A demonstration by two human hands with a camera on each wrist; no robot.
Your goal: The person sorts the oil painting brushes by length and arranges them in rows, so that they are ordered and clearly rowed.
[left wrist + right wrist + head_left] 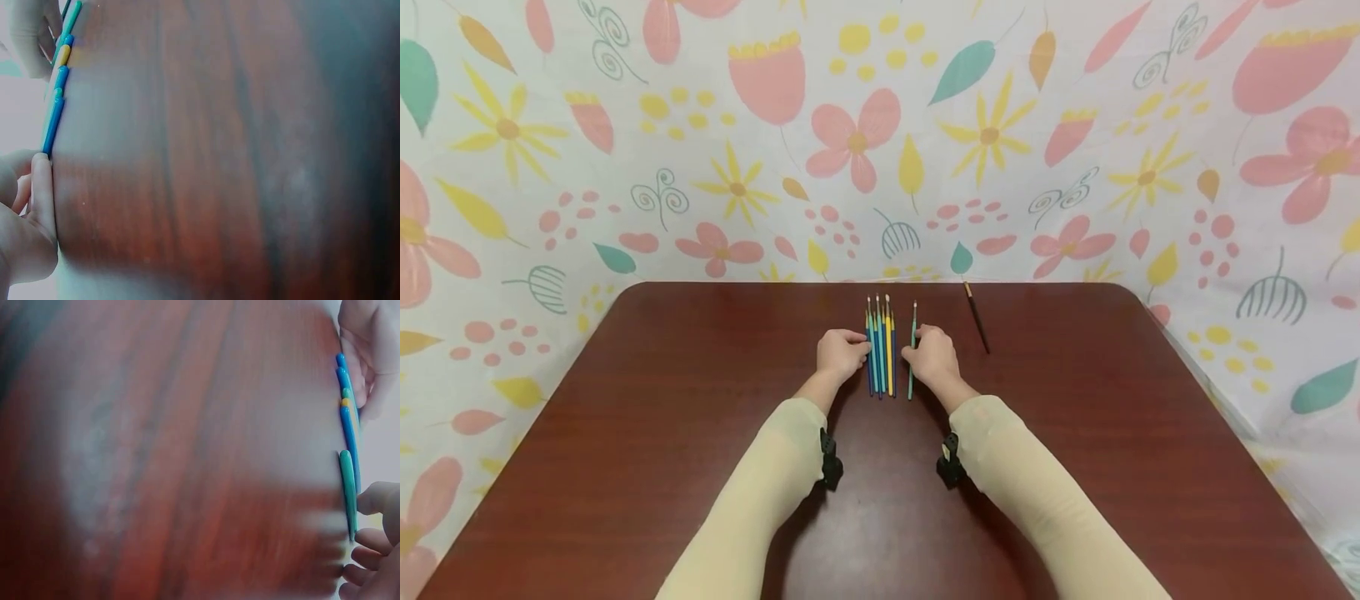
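Several slim paintbrushes [880,358] lie side by side, bristles toward the wall, with blue, teal and yellow handles. My left hand [840,354] is at the left side of this row, fingertips touching the outermost blue paintbrush [54,125]. A little to the right of the row lies a single teal-green paintbrush [911,379], nearly parallel to it. My right hand [934,357] pinches that one between thumb and fingers. The right wrist view shows the green handle end [347,481] apart from the row, and part of the hand is cut off at the edge.
A dark paintbrush [977,318] with a yellowish tip lies slanted near the table's back edge, to the right of my right hand. The dark brown table [700,433] meets a flower-patterned cloth [865,208] behind it. Black wrist cameras [830,462] sit on both sleeves.
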